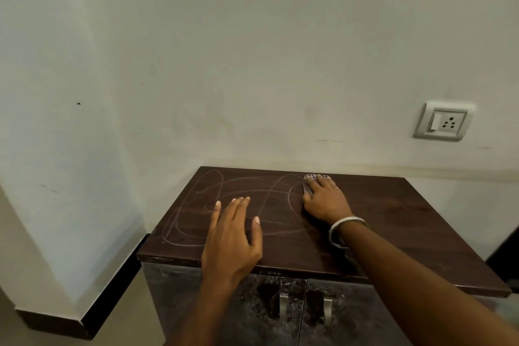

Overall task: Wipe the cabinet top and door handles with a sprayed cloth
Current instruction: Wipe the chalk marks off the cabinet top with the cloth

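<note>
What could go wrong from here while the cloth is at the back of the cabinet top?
1. The small checked cloth lies mostly under the right hand, so bare fingers may smear the dark wooden cabinet top.
2. Pale looping streaks mark the left half; that part could be left streaky.
3. The two metal door handles on the stained doors look untouched; they may be skipped.

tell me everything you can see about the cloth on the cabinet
The cloth is a small checked rag, reddish and white, bunched rather than spread flat. It lies on the dark wood-look cabinet top, toward the back edge near the wall. The right hand presses down on it, palm flat, covering most of it, so only its far and left edges show. The left hand is apart from it.
</note>
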Tool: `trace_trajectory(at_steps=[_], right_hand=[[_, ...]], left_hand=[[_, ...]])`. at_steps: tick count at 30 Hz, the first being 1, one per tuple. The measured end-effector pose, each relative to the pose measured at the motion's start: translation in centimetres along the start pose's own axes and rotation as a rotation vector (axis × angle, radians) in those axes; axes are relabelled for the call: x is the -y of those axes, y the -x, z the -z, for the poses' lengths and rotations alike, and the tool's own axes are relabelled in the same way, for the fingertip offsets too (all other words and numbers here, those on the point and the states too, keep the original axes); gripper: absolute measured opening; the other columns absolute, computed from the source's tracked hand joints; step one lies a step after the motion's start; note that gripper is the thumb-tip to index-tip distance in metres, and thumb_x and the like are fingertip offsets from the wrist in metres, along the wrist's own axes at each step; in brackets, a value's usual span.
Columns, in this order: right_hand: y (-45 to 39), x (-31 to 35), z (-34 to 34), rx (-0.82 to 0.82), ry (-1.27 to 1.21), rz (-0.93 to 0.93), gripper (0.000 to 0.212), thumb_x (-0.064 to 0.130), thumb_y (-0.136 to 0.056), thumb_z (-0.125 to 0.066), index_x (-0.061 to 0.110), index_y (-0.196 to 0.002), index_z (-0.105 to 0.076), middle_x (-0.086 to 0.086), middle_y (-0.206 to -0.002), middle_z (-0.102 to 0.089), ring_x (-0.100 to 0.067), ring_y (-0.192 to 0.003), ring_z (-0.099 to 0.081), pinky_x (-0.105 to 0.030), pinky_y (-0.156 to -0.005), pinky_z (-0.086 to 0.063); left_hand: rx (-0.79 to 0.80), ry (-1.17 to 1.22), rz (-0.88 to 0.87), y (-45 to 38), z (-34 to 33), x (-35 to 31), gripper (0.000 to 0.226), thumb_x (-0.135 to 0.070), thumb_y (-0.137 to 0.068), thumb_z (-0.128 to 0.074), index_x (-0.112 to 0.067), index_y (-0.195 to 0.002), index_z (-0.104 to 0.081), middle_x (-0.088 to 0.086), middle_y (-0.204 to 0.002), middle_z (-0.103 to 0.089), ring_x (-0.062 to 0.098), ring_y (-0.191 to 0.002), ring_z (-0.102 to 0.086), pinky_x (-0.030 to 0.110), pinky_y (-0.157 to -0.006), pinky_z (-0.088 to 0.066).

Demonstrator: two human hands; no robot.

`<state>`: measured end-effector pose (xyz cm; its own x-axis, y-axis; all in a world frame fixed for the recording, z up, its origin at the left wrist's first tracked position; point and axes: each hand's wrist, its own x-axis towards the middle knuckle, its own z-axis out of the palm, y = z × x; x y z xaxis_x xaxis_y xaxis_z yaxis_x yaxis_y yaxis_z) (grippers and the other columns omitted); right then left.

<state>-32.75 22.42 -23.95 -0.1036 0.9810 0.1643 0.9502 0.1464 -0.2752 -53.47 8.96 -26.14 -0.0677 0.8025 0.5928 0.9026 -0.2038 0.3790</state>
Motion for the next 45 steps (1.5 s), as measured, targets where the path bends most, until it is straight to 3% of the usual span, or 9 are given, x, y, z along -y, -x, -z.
trace_trajectory(at_steps=[13,23,32,40,45], right_hand=[[0.1,-4.3,1.4,0.032,0.044,-0.134,0.058,0.038,-0.1,-0.03,0.023,-0.154,-0.02,-0.005,-0.163,-0.012,-0.023,-0.151,-0.007,-0.038,-0.123,-0.007],[1.1,-0.4,0.0,0.042,-0.02,0.018,0.057,0.038,-0.101,-0.029,0.021,-0.155,-0.019,-0.004,-0.163,-0.012,-0.022,-0.151,-0.007,-0.036,-0.123,-0.006],[1.3,-5.3,1.8,0.026,0.044,-0.164,0.058,0.038,-0.101,-0.028,0.021,-0.155,-0.017,-0.005,-0.164,-0.01,-0.023,-0.151,-0.005,-0.039,-0.124,-0.006],[2.3,0.1,-0.2,-0.019,0.027,0.02,0.057,0.038,-0.1,-0.028,0.021,-0.154,-0.024,-0.004,-0.162,-0.017,-0.022,-0.15,-0.01,-0.04,-0.123,-0.012],[2.4,-1.5,0.3,0.006,-0.009,0.011,0.056,0.04,-0.101,-0.027,0.023,-0.155,-0.02,-0.003,-0.163,-0.014,-0.02,-0.151,-0.008,-0.039,-0.123,-0.009]], left_hand=[[0.002,0.005,0.006,0.0,-0.1,0.0,0.058,-0.046,-0.094,-0.028,-0.016,-0.141,-0.043,-0.001,-0.144,-0.047,0.009,-0.138,-0.034,0.032,-0.121,-0.008],[-0.015,0.015,-0.006,0.1,0.0,0.2,0.057,-0.046,-0.094,-0.028,-0.018,-0.142,-0.042,-0.001,-0.145,-0.046,0.008,-0.139,-0.031,0.032,-0.121,-0.01],[-0.021,0.007,0.0,0.1,-0.1,0.0,0.057,-0.046,-0.094,-0.029,-0.018,-0.142,-0.043,-0.001,-0.144,-0.047,0.009,-0.139,-0.032,0.031,-0.121,-0.008],[-0.027,0.02,-0.001,0.2,0.0,0.0,0.056,-0.045,-0.093,-0.031,-0.018,-0.142,-0.043,-0.001,-0.144,-0.047,0.007,-0.138,-0.03,0.031,-0.12,-0.008],[-0.078,0.038,-0.011,0.3,0.0,-0.1,0.052,-0.041,-0.093,-0.037,-0.017,-0.138,-0.048,0.001,-0.14,-0.052,-0.002,-0.128,-0.019,0.031,-0.116,-0.009]])
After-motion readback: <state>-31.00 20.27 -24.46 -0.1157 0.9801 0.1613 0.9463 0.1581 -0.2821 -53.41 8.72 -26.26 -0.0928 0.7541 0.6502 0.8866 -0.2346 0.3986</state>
